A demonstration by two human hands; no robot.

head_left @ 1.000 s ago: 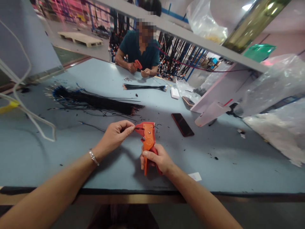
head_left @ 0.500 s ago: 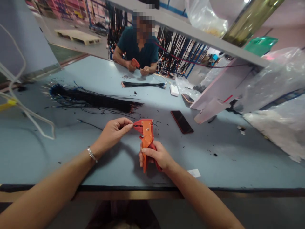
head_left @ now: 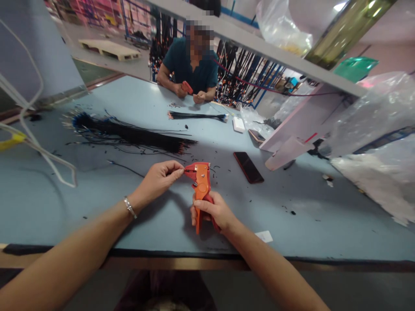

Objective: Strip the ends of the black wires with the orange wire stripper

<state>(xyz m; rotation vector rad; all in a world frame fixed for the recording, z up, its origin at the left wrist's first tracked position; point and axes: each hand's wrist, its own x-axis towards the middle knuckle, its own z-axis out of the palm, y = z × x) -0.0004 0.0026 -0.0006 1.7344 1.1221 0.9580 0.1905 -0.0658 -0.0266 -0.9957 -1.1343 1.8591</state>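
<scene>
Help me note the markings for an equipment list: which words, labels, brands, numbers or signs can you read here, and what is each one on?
No text can be read anywhere in this view.
White slip on the table: any print is too small and blurred.
Orange and red tool in the right hand: no brand or number legible.
Phone: dark screen, nothing readable.
Small white box: no legible marking.

R hand [head_left: 212, 209] w/ orange stripper [head_left: 202, 183]
</scene>
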